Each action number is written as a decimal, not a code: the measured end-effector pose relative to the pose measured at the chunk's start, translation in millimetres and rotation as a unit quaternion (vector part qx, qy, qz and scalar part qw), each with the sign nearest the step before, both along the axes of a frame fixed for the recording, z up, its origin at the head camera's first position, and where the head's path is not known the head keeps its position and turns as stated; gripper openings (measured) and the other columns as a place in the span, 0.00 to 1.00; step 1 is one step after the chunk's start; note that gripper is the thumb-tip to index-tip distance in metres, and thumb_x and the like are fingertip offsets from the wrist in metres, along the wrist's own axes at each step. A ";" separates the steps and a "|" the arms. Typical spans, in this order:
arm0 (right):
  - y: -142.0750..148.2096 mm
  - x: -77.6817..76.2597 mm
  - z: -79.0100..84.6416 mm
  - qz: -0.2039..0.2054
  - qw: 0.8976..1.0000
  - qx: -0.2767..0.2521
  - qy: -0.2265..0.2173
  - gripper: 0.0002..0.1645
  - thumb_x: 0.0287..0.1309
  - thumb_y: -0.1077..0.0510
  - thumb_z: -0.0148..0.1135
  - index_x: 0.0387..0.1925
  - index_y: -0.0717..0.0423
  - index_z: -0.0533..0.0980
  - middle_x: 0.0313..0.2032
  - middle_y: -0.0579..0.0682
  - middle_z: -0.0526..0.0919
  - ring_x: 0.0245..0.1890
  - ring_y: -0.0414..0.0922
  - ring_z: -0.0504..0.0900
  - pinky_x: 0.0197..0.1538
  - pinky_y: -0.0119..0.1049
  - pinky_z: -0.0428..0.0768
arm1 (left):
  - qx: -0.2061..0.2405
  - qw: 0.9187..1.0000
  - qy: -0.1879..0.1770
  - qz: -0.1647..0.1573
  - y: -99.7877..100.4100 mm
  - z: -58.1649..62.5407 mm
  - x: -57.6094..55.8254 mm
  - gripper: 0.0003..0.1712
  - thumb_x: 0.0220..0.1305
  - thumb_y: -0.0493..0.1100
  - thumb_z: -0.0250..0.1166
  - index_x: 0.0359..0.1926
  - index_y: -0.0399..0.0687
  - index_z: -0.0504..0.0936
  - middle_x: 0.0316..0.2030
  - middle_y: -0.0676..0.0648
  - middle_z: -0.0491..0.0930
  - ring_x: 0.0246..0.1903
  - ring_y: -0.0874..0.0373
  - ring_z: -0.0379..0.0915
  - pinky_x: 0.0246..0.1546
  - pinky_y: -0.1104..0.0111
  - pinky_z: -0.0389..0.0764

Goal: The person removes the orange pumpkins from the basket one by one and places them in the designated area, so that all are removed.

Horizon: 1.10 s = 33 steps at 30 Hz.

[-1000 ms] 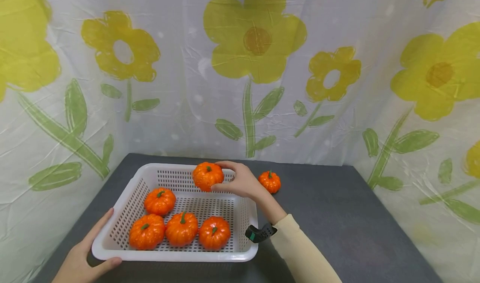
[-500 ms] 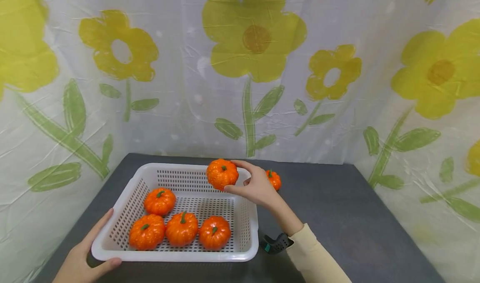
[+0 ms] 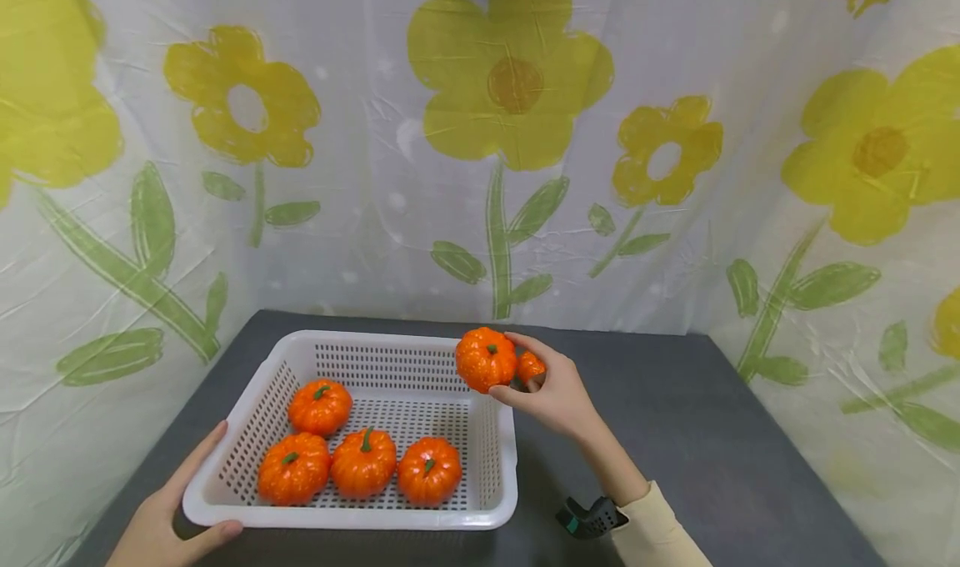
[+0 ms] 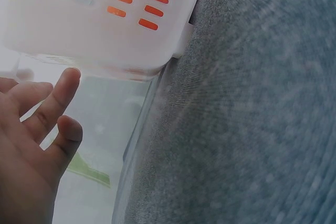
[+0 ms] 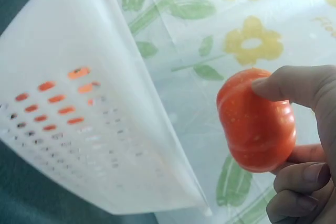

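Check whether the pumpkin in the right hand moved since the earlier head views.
Yes, rightward: the held pumpkin, earlier left of the far right corner of the white basket, now hides that corner.

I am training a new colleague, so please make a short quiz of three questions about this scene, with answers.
1. How many pumpkins lie inside the white basket?
2. True or false: in the head view, the right hand holds a pumpkin, and another pumpkin shows partly behind that hand.
3. The left hand is nearest to the basket's: A) near left corner; B) far right corner; C) centre.

Key: 1. Four. 2. True. 3. A.
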State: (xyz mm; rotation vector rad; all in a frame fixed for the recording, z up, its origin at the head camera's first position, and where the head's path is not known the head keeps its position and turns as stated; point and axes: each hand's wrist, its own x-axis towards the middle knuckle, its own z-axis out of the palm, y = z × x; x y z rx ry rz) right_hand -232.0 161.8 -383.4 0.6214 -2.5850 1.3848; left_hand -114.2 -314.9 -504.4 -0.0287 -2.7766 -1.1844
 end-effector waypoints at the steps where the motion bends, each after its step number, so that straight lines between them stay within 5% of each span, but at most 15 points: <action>1: 2.6 1.6 -0.6 -0.001 1.000 -0.006 -0.001 0.44 0.54 0.53 0.81 0.72 0.52 0.75 0.29 0.49 0.80 0.15 0.36 0.58 0.23 0.30 0.64 | -0.002 1.000 -0.001 0.000 -0.1 0.1 -0.2 0.67 0.60 0.51 0.79 0.87 0.53 0.43 0.75 0.24 0.62 0.50 0.86 0.58 0.52 0.22 0.69; 5: 13.3 2.9 -3.6 -0.007 0.999 -0.035 -0.007 0.44 0.55 0.56 0.81 0.72 0.56 0.74 0.58 0.61 0.83 0.19 0.37 0.64 0.27 0.30 0.73 | -0.003 1.000 -0.009 0.001 -0.2 0.4 -0.8 0.66 0.61 0.51 0.78 0.87 0.50 0.42 0.74 0.23 0.62 0.53 0.72 0.70 0.53 0.22 0.69; 7: 18.5 1.8 -5.3 -0.016 0.999 -0.046 -0.010 0.44 0.55 0.56 0.81 0.72 0.57 0.74 0.62 0.62 0.81 0.24 0.37 0.70 0.31 0.29 0.77 | -0.001 1.000 -0.011 0.001 0.2 0.5 -1.0 0.66 0.62 0.51 0.78 0.87 0.49 0.42 0.74 0.23 0.62 0.56 0.57 0.76 0.53 0.21 0.68; 9: 23.0 1.0 -7.1 -0.026 0.998 -0.051 -0.013 0.44 0.55 0.57 0.81 0.72 0.58 0.74 0.62 0.63 0.81 0.22 0.36 0.70 0.32 0.30 0.78 | 0.002 1.000 -0.016 0.001 0.3 0.5 -0.6 0.66 0.63 0.51 0.77 0.87 0.50 0.41 0.74 0.23 0.62 0.56 0.54 0.77 0.52 0.21 0.68; 15: 32.0 -1.9 -13.1 -0.039 0.997 -0.050 -0.033 0.44 0.55 0.56 0.80 0.72 0.57 0.73 0.60 0.64 0.82 0.13 0.35 0.59 0.24 0.30 0.71 | 0.012 1.000 -0.020 -0.003 0.3 0.4 2.8 0.66 0.63 0.50 0.78 0.87 0.51 0.41 0.72 0.23 0.65 0.47 0.84 0.63 0.53 0.31 0.78; 21: 40.2 -7.3 -16.3 -0.059 0.995 -0.053 -0.052 0.44 0.57 0.55 0.80 0.73 0.55 0.72 0.68 0.60 0.77 0.13 0.41 0.70 0.25 0.31 0.74 | 0.022 0.999 -0.047 -0.005 1.5 2.1 4.0 0.66 0.65 0.52 0.76 0.87 0.49 0.38 0.71 0.21 0.66 0.44 0.79 0.69 0.51 0.30 0.79; 33: 69.1 -25.6 -26.3 -0.149 0.988 -0.012 -0.035 0.46 0.59 0.50 0.78 0.76 0.52 0.70 0.69 0.58 0.77 0.12 0.38 0.54 0.20 0.31 0.61 | 0.002 1.000 0.002 -0.005 0.6 -0.5 0.5 0.65 0.62 0.50 0.78 0.87 0.51 0.43 0.72 0.23 0.66 0.47 0.87 0.59 0.52 0.23 0.72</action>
